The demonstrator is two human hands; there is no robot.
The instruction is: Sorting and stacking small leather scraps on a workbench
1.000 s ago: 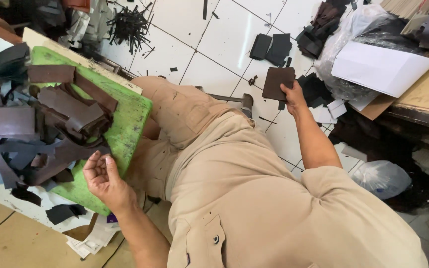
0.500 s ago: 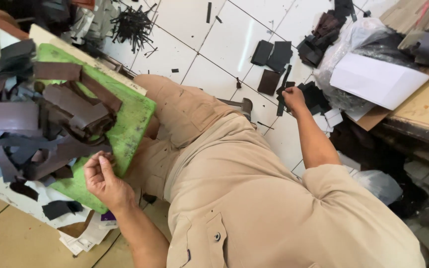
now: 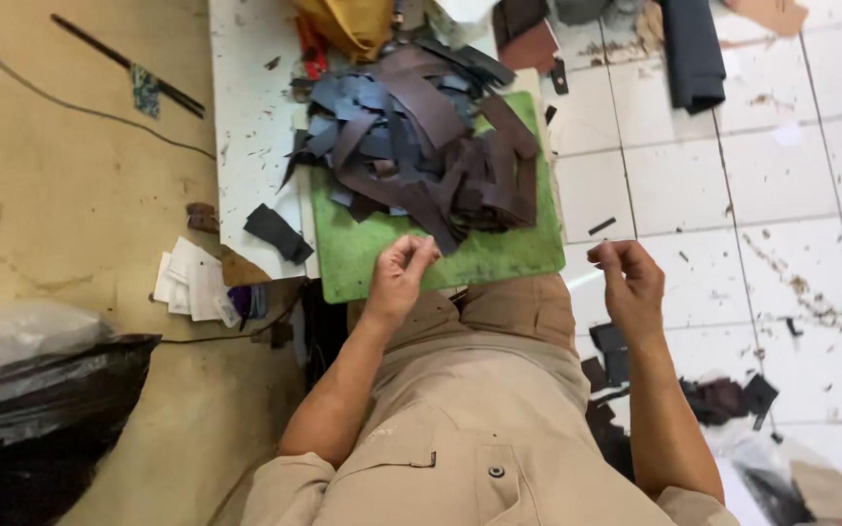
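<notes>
A heap of dark leather strips (image 3: 421, 146) lies on a green cutting mat (image 3: 382, 258), itself set on a white board (image 3: 246, 127) that serves as a low table on the floor. The strips, brown and blue-black, cross one another, though most of them run with their long axes slanting from the far left toward the near right, and the near edge of the heap stops just ahead of the person's left hand (image 3: 400, 278). That hand hovers over the bare near strip of the mat with its fingers (image 3: 419, 248) drawn together at the tips; whether they pinch anything I cannot tell from here. It is plainly the nearer hand to the heap, which lies straight ahead of it and a little to the right. The right hand (image 3: 631, 282) is held up over the tiled floor (image 3: 791, 195), off the mat's right edge, its fingers curled inward and holding nothing that I can see. A loose black piece (image 3: 278, 234) rests on the board left of the mat, with some folded papers (image 3: 190, 282) on the floor beside it. A black plastic bag (image 3: 41, 409) bulges at the near left, contents hidden. More dark scraps (image 3: 723, 394) lie on the tiles by the person's right arm.
</notes>
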